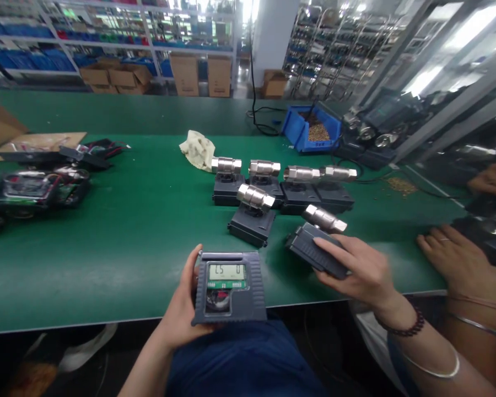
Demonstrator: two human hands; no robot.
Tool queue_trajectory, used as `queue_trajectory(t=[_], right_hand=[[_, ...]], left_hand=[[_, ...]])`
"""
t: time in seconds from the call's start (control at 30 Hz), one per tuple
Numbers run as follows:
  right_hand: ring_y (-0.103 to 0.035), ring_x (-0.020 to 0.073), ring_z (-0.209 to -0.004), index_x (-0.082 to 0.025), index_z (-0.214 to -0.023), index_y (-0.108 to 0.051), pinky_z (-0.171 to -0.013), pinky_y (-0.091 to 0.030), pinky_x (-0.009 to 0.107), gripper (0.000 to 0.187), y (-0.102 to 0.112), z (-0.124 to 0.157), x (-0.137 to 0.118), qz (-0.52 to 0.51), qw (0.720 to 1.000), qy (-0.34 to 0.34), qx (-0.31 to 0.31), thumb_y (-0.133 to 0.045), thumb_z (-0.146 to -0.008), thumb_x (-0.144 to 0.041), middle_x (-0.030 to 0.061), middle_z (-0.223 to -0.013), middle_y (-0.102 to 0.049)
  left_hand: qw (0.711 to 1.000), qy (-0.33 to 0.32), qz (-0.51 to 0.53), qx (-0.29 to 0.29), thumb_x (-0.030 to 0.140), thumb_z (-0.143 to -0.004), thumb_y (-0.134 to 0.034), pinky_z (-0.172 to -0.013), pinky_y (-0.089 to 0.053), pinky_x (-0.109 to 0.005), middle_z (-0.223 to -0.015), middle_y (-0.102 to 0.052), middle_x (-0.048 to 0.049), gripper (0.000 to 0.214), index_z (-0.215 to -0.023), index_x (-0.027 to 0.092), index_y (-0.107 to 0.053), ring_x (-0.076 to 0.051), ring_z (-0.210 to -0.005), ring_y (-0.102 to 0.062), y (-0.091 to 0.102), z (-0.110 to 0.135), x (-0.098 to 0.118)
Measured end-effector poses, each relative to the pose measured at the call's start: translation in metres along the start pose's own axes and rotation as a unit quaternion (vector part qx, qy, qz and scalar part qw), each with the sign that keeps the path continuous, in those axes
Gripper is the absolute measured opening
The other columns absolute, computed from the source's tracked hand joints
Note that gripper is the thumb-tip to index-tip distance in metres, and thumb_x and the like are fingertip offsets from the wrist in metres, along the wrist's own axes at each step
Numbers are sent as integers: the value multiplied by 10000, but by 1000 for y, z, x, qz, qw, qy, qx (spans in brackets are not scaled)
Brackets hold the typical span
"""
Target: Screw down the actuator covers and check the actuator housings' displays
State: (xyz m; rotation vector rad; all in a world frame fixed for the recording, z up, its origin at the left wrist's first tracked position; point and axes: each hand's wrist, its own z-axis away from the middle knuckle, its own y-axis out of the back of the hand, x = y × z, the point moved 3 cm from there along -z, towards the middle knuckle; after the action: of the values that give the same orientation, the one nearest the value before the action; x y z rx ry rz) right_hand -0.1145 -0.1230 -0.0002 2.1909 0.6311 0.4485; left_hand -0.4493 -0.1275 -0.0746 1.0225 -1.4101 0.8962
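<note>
My left hand point(179, 311) grips a dark grey meter point(250, 303) by its left side, above the table's front edge. Its face is turned up and shows a lit display window and wiring behind a clear cover. My right hand point(364, 270) is closed around the grey housing of a valve meter point(314, 242), tilted, with its silver pipe fitting pointing away from me. Just left of it, another valve meter point(252, 223) sits on the green table. Behind stand several more valve meters point(300, 196) in a row, fittings on top.
A crumpled cream cloth point(197, 149) lies behind the row, left of a blue bin point(310, 132) of small brass-coloured parts. Opened units with wires point(33, 187) are at the left. A co-worker's hand point(463, 264) rests on the table at the right, near scattered small parts point(400, 186).
</note>
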Motion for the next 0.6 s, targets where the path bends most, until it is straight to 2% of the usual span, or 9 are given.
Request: queue_trajectory(t=[0.07,0.17,0.27,0.4,0.47,0.6], right_hand=[[-688,272,-792,-148,-1150,-664,-670,-557,353,274,-11,5,2,17,999,36,2,-610,-906,-261,172,-983,-691],[-676,284,-853,-137,-1149,-670,-713,-556,372,258,-21,14,1,12,999,48,12,-634,-911,-230,192,-1054,-671],[-655,294,-951,-177,-1132,-700,-793,-560,396,259,-26,27,-4,7,997,77,20,-687,-874,-161,171,-1138,-650],[-597,294,-1126,-232,-1151,-705,-918,-551,412,396,-32,41,-11,-7,994,110,13,-629,-851,15,120,-1213,-628],[-550,305,-1207,-220,-1179,-688,-959,-543,435,427,-36,41,-13,-24,995,101,-11,-569,-868,48,122,-1249,-610],[-421,356,-1357,-208,-1226,-662,-993,-538,503,449,-41,33,-14,-66,996,41,-54,-502,-891,46,141,-1362,-546]], left_hand=[[1000,5,6,-6,517,-656,-839,-1021,-498,-427,-1272,-632,-136,1233,-1554,252,-36,-314,-1134,-657,-2,-2,6],[1000,18,17,-14,546,-658,-830,-1041,-474,-420,-1246,-640,-141,1237,-1547,220,-34,-307,-1138,-650,-6,-3,13],[1000,21,21,-6,576,-643,-825,-1027,-477,-420,-1201,-652,-138,1256,-1545,198,-36,-307,-1112,-657,-6,-2,14],[999,33,14,3,585,-628,-828,-1025,-477,-443,-1201,-642,-141,1270,-1548,193,-44,-317,-1090,-660,-5,1,14],[999,38,7,6,587,-608,-839,-1009,-491,-449,-1200,-638,-139,1298,-1550,199,-35,-322,-1082,-662,-5,2,13],[1000,22,2,16,601,-600,-837,-1003,-505,-449,-1226,-627,-141,1311,-1550,212,-21,-330,-1118,-648,-6,3,10]])
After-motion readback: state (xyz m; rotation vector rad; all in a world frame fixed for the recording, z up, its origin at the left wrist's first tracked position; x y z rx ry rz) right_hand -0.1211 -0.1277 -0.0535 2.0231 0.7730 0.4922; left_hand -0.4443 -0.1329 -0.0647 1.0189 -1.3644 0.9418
